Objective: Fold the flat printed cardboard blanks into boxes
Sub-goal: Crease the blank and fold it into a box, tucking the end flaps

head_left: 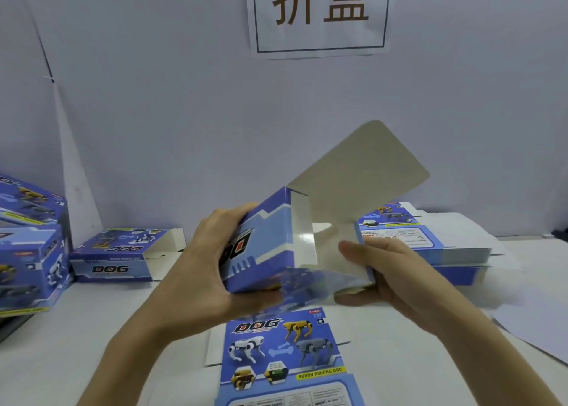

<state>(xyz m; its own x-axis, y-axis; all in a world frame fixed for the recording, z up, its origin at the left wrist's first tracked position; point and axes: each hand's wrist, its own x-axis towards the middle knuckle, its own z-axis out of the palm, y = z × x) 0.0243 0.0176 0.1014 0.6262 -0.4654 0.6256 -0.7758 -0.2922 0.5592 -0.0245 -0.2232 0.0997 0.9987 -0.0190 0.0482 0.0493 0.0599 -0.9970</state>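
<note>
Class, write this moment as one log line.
phase: folding | left grip: holds box | right grip: pinches box edge

even bright light, soft shadows, slight motion blur, wide-angle edge bending.

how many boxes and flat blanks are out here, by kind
half-folded box, held: 1
folded boxes, left: 3
flat blank, lying alone in front: 1
stack of flat blanks, right: 1 (sheets uncountable)
total: 6
</note>
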